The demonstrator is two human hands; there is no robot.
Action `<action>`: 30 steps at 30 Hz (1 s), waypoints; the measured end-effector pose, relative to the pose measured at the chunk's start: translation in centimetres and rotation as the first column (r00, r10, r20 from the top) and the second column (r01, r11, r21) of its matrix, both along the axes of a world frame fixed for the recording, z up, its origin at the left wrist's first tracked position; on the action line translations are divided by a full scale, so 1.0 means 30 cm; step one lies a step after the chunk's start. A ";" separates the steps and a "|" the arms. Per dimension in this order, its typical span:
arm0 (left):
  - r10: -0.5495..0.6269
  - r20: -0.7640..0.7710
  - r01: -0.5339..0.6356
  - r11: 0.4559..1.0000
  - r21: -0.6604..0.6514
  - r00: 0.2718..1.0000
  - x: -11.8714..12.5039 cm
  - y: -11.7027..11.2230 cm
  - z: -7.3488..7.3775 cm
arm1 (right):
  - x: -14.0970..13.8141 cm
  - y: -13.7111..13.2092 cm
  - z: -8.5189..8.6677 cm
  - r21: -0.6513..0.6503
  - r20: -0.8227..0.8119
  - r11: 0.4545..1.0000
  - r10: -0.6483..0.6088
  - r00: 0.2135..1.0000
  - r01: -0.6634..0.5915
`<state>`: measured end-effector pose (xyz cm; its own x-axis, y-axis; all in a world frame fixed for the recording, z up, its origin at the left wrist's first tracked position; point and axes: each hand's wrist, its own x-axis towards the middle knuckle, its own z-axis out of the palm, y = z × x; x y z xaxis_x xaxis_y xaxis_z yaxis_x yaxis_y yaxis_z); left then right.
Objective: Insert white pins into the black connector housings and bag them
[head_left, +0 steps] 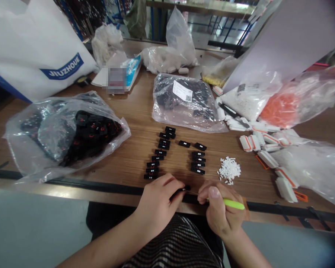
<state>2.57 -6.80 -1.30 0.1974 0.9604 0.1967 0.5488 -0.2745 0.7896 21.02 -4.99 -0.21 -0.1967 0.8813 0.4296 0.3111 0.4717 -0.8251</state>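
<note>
At the table's front edge, my left hand (pixel 159 201) pinches a small black connector housing (pixel 187 187) between thumb and fingers. My right hand (pixel 222 210) is closed around a thin-shafted hand tool with a lime-green handle (pixel 234 204). The tool's shaft points left at the held housing; whether its tip touches cannot be made out. Just beyond my hands lie a left column of black connector housings (pixel 158 158) and a shorter right column of housings (pixel 198 163), many showing white dots. To their right is a heap of tiny white pins (pixel 229 170).
An open plastic bag of black parts (pixel 92 130) lies left; another clear bag of black parts (pixel 184 100) sits behind the columns. White cases with orange trim (pixel 268 158) and a bag of orange pieces (pixel 281 106) crowd the right. A white JIUZHOUE bag (pixel 36 41) stands back left.
</note>
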 end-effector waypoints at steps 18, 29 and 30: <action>0.005 -0.023 -0.004 1.000 0.030 1.000 0.002 -0.002 -0.002 | -0.009 0.007 -0.002 0.062 0.198 0.998 -0.011 0.980 -0.001; 0.053 -0.398 0.006 0.989 0.146 0.916 -0.052 -0.003 0.123 | -0.016 0.000 -0.009 0.034 -0.258 0.967 -0.234 0.937 0.251; 0.037 -0.412 0.022 0.990 0.138 0.910 -0.065 0.017 0.149 | -0.021 0.001 -0.007 0.040 -0.269 0.963 -0.248 0.931 0.268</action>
<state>0.62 -6.29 3.17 0.2820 0.9319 0.2281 0.8197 -0.3575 0.4475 20.40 -4.97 -0.41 0.1601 0.8500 0.5018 0.2108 0.4672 -0.8587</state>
